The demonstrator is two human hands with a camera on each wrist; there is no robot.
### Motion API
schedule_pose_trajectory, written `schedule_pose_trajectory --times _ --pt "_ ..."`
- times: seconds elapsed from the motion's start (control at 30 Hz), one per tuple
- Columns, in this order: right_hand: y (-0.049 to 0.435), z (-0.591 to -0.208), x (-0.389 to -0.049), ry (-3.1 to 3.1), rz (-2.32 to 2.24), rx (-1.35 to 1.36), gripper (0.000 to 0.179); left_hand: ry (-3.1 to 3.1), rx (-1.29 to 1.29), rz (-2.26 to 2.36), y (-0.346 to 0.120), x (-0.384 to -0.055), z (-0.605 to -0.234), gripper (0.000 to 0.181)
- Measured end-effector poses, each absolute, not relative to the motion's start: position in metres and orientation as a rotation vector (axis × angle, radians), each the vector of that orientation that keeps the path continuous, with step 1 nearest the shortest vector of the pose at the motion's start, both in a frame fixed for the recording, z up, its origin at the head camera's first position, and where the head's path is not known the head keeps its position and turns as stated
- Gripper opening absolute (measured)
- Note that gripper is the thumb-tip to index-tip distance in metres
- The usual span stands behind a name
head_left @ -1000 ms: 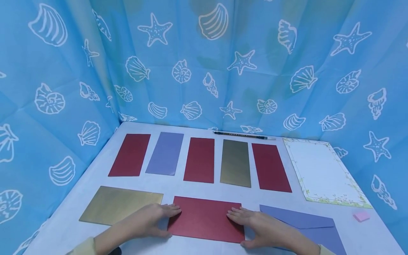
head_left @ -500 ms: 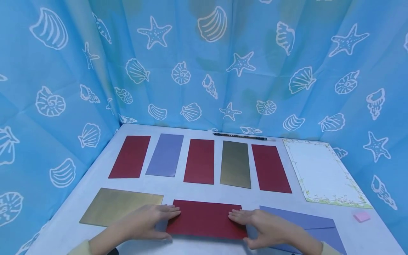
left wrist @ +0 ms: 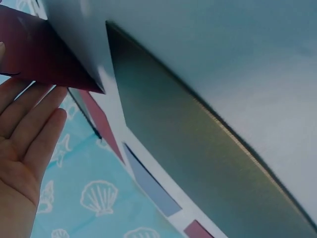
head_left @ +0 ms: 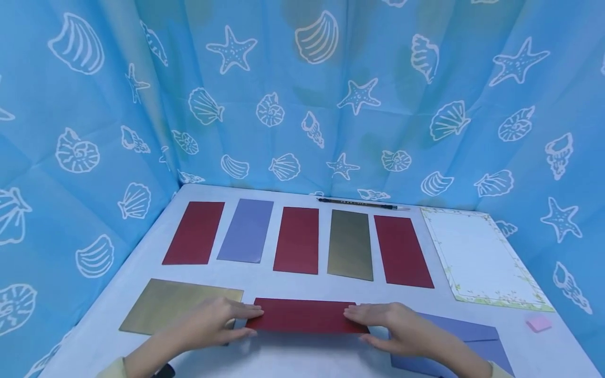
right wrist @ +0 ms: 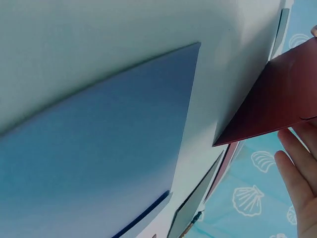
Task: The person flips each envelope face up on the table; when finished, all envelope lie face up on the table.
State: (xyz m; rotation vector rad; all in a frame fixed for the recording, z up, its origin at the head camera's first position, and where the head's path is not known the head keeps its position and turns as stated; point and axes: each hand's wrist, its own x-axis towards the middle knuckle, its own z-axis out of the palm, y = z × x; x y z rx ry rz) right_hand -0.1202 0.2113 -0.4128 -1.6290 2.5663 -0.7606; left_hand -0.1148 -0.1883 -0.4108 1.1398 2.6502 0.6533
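A red envelope (head_left: 304,315) stands tilted at the front middle, its near edge raised and its far edge low at the table. My left hand (head_left: 222,321) holds its left end and my right hand (head_left: 389,324) its right end. In the left wrist view, the fingers (left wrist: 37,111) lie along one face of the envelope (left wrist: 42,52), with the thumb tip on the other. The right wrist view has the same hold, fingers (right wrist: 297,166) behind the envelope (right wrist: 287,89). A gold envelope (head_left: 165,304) lies by the left hand, a purple envelope (head_left: 454,338) under the right forearm.
Behind stands a row of flat envelopes: red (head_left: 194,232), purple (head_left: 246,230), red (head_left: 296,240), gold (head_left: 350,244) and red (head_left: 404,251). A brush pen (head_left: 359,203) lies at the back. Bordered paper (head_left: 482,257) and a small pink pad (head_left: 538,323) are at right.
The red envelope's near edge has risen from the table, tilting it up. Both hands have come up with it, gripping its ends. The other envelopes stay in place.
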Motion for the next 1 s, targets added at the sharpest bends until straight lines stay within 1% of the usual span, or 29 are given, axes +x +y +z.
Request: schedule_pose_trajectory --times 0.17,0.27,0.4,0.5,0.6,0.67,0.8,0.83,0.97,1.0 --pt "0.211 -0.416 -0.122 2.618 -0.832 -1.712 0.046 2.638 1.115 0.713 -0.188 -0.116 -0.408 0.041" --pt "0.211 -0.419 -0.123 2.636 -0.895 -1.753 0.049 2.640 1.119 0.765 -0.187 -0.116 -0.406 0.037" --pt "0.210 -0.420 -0.125 2.682 -0.978 -1.811 0.043 2.694 1.154 0.791 -0.187 -0.116 -0.404 0.030" --pt "0.209 -0.419 -0.127 2.729 -1.003 -1.799 0.044 2.773 1.199 0.803 -0.186 -0.116 -0.406 0.028" --pt "0.207 -0.417 -0.128 2.785 -0.998 -1.747 0.048 2.861 1.193 0.807 -0.186 -0.116 -0.406 0.027" --pt "0.206 -0.415 -0.129 2.822 -0.993 -1.733 0.044 2.907 1.176 0.810 -0.186 -0.116 -0.405 0.025" --pt "0.204 -0.411 -0.129 2.876 -0.981 -1.725 0.028 2.940 1.178 0.824 -0.188 -0.116 -0.404 0.026" --pt "0.203 -0.410 -0.129 2.884 -0.978 -1.721 0.026 2.943 1.182 0.832 -0.188 -0.115 -0.403 0.026" --pt "0.202 -0.407 -0.128 2.886 -0.984 -1.707 0.031 2.945 1.204 0.861 -0.189 -0.115 -0.400 0.027" --pt "0.201 -0.406 -0.128 2.875 -0.994 -1.711 0.028 2.943 1.211 0.875 -0.190 -0.115 -0.399 0.027"
